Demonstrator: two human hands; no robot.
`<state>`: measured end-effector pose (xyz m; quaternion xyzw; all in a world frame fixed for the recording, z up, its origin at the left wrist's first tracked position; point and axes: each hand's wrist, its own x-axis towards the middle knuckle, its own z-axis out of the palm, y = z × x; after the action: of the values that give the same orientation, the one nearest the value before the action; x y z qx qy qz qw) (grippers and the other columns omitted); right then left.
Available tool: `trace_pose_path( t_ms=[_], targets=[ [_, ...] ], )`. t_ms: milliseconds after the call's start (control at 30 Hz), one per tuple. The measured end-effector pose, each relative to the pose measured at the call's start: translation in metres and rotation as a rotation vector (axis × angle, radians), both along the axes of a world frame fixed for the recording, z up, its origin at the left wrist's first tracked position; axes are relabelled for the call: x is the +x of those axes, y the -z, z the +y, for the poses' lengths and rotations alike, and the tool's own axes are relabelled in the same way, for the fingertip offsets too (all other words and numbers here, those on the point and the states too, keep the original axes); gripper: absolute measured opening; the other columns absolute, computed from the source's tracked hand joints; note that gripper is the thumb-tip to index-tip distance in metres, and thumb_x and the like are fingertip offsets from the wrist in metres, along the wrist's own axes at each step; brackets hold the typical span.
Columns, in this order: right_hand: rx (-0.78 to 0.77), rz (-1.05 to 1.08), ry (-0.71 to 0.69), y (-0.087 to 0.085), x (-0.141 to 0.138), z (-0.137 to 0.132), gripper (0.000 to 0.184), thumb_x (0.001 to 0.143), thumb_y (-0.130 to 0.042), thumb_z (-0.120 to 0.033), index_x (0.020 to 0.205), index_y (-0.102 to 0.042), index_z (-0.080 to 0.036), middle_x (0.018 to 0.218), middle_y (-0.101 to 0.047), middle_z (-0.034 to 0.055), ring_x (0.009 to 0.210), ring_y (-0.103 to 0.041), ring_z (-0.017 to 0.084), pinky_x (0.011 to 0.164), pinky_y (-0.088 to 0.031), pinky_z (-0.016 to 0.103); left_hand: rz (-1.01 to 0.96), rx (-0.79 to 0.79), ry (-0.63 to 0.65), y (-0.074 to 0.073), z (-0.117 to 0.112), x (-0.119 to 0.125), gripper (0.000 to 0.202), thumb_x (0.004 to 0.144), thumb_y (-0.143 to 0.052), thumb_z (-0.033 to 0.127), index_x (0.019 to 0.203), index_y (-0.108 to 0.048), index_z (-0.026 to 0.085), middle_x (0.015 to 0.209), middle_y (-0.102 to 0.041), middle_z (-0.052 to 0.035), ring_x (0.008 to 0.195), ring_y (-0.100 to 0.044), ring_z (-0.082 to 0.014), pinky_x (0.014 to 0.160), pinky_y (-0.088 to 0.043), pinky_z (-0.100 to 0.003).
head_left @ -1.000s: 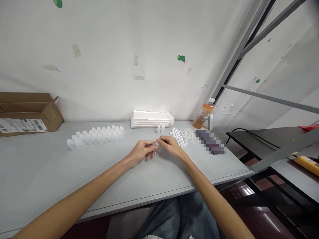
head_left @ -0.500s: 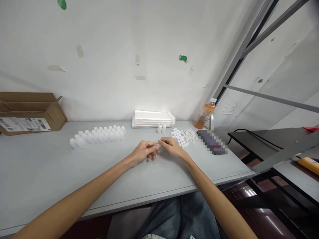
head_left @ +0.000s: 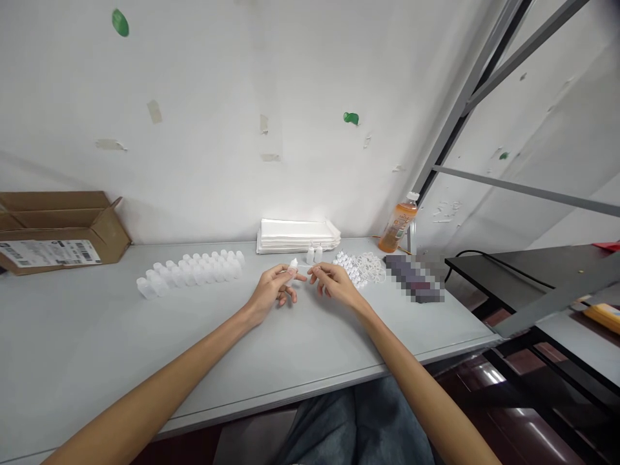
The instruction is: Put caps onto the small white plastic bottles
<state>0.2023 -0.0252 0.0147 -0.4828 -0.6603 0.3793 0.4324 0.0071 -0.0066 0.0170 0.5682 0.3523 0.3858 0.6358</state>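
My left hand (head_left: 272, 288) is closed around a small white dropper bottle (head_left: 293, 263), its tip pointing up between thumb and fingers. A thin white string (head_left: 304, 265) stretches from the bottle toward my right hand (head_left: 332, 282), whose thumb and forefinger pinch its end. Just beyond the hands stand two small white bottles (head_left: 314, 254) with thin tips. Right of my right hand lie a heap of small white caps (head_left: 349, 267) and a tangle of white string loops (head_left: 371, 267). At left, several translucent bottles (head_left: 194, 268) stand in rows.
A stack of white flat packets (head_left: 298, 236) rests against the wall. An orange drink bottle (head_left: 398, 224) and a blurred dark object (head_left: 414, 279) are at the right. An opened cardboard box (head_left: 62, 226) occupies the far left. A metal frame (head_left: 450, 145) rises beyond the table's right end.
My hands were together over the small item; now they are slightly apart. The bottle's tip shows upright in my left hand, with the string drawn out to the right hand.
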Motion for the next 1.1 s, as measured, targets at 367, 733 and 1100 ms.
trace_pose_path(
  t_ms=[367,733,1100],
  targets=[
    [0.089,0.174,0.183,-0.0049,0.0005,0.0012,0.036,0.076,-0.067,-0.05,0.079,-0.072,-0.014,0.075,-0.066,0.0061,0.048,-0.055,0.011,0.041,-0.04,0.024,0.142,0.092,0.109,-0.0001,-0.008,0.0044,0.04,0.083,-0.056,0.043,0.11,-0.057,0.014,0.074,-0.065,-0.0042,0.049,-0.058,-0.0114,0.04,-0.034,-0.02],
    [0.016,0.199,0.105,-0.0077,-0.0047,-0.0035,0.031,0.073,-0.07,-0.046,0.075,-0.069,-0.015,0.069,-0.064,0.0038,0.048,-0.055,0.011,0.042,-0.042,0.024,0.13,0.114,0.072,0.0029,-0.0075,0.0062,0.028,0.083,-0.053,0.044,0.091,-0.057,0.016,0.063,-0.043,0.0045,0.047,-0.032,-0.0058,0.041,-0.021,-0.018],
    [-0.062,0.201,-0.022,-0.0092,-0.0072,-0.006,0.028,0.076,-0.066,-0.043,0.076,-0.068,-0.014,0.076,-0.066,0.005,0.051,-0.058,0.012,0.043,-0.045,0.024,0.135,0.101,0.101,0.0035,-0.0068,0.0061,0.034,0.082,-0.056,0.048,0.092,-0.059,0.015,0.062,-0.042,0.0043,0.048,-0.032,-0.0059,0.042,-0.02,-0.019]
  ],
)
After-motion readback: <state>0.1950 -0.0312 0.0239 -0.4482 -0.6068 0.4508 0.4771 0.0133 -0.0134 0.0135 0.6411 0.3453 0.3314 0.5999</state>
